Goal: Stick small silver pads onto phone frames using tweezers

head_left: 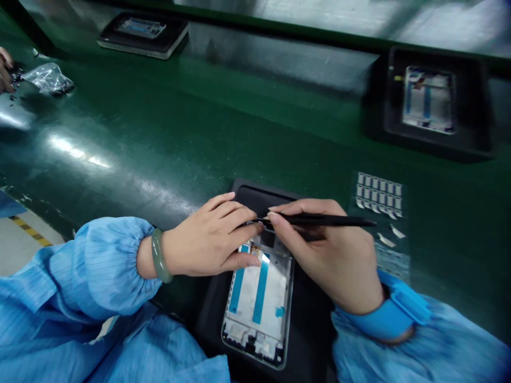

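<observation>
A phone frame [275, 298] with blue adhesive strips lies in a black tray [307, 324] in front of me. Across its upper end rests my left hand [217, 234], fingers stretched out and lying flat, the fingertips by the top edge. My right hand [331, 250] pinches black tweezers [327, 219], held nearly level. Their tip points left and meets the area beside my left fingertips. Whether anything is between the tips is hidden by the fingers.
To the right lies a sheet of small stickers [379, 191], with loose peeled bits [387, 239] below it. Other trays with phone frames stand at the back right [479, 117] and back left [175, 45]. Beside a plastic bag [50, 78] is another person's hand [5, 69].
</observation>
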The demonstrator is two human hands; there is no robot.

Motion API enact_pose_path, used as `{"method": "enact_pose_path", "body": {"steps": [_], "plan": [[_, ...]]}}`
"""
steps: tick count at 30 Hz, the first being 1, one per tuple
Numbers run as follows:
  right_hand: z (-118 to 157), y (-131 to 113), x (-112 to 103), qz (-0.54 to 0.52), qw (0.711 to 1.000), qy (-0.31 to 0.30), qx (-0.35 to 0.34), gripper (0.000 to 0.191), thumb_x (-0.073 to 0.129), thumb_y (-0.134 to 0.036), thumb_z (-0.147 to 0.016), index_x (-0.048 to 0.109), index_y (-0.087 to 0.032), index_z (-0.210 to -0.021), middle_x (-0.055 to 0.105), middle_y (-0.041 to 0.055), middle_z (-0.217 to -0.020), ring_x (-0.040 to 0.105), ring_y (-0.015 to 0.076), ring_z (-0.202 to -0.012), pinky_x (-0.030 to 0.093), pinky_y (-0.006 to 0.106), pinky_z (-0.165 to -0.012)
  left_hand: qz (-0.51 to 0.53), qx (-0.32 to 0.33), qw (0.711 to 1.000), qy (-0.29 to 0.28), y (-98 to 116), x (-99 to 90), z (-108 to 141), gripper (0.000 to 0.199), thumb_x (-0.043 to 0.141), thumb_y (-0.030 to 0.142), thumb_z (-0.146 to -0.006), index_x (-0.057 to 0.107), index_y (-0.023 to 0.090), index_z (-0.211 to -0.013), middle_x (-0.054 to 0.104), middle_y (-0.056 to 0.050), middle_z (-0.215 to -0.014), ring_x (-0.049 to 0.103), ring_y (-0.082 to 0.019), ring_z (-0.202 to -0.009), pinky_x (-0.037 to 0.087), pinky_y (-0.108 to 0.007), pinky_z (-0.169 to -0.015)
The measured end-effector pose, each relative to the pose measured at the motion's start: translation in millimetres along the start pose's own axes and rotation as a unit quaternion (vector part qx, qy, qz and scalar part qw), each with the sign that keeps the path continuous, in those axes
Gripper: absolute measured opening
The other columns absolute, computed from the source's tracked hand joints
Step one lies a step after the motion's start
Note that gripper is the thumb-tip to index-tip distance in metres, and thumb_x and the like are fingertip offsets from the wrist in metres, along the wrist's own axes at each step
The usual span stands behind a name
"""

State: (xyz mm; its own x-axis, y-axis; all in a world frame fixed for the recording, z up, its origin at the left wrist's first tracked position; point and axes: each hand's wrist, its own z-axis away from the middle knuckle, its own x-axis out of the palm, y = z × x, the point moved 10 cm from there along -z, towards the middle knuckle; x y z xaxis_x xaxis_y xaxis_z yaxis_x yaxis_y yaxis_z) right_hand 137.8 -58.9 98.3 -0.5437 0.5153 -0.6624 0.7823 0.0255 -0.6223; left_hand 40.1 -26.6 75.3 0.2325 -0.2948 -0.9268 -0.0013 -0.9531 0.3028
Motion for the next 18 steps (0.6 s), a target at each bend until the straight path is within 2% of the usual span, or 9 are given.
{"method": "enact_pose_path", "body": {"steps": [3, 14, 18], "plan": [[-3, 0, 0, 0.003, 1.000, 0.003, 0.010, 0.009, 0.064, -0.023, -0.084, 0.057, -0.023, -0.088, 0.064, 0.0011, -0.084, 0.063, 0.0148, -0.061, 0.054, 0.025, -0.053, 0.000, -0.002, 1.000, -0.007, 1, 0.1, 0, 0.058, 0.035, 0.056, -0.092, 0.055, 0.010, -0.122, 0.055, -0.013, -0.117, 0.048, -0.025, -0.112, 0.026, -0.046, -0.111], [6, 18, -10, -0.051, 0.996, 0.031, 0.061, 0.012, 0.066, -0.023, -0.082, 0.056, -0.024, -0.088, 0.061, 0.0004, -0.082, 0.064, 0.0157, -0.066, 0.054, 0.024, -0.052, 0.008, -0.017, 1.000, -0.003, 0, -0.6, 1, 0.046, 0.040, 0.046, -0.093, 0.055, 0.012, -0.121, 0.055, -0.011, -0.119, 0.048, -0.023, -0.112, 0.027, -0.044, -0.110], [5, 12, -9, -0.027, 0.998, 0.026, 0.045, 0.010, 0.066, -0.023, -0.083, 0.056, -0.023, -0.086, 0.061, 0.0006, -0.082, 0.062, 0.0144, -0.063, 0.054, 0.024, -0.052, 0.007, -0.016, 1.000, -0.006, 0, 0.3, 1, 0.046, 0.041, 0.044, -0.093, 0.054, 0.011, -0.122, 0.055, -0.011, -0.120, 0.048, -0.023, -0.113, 0.026, -0.044, -0.111]]}}
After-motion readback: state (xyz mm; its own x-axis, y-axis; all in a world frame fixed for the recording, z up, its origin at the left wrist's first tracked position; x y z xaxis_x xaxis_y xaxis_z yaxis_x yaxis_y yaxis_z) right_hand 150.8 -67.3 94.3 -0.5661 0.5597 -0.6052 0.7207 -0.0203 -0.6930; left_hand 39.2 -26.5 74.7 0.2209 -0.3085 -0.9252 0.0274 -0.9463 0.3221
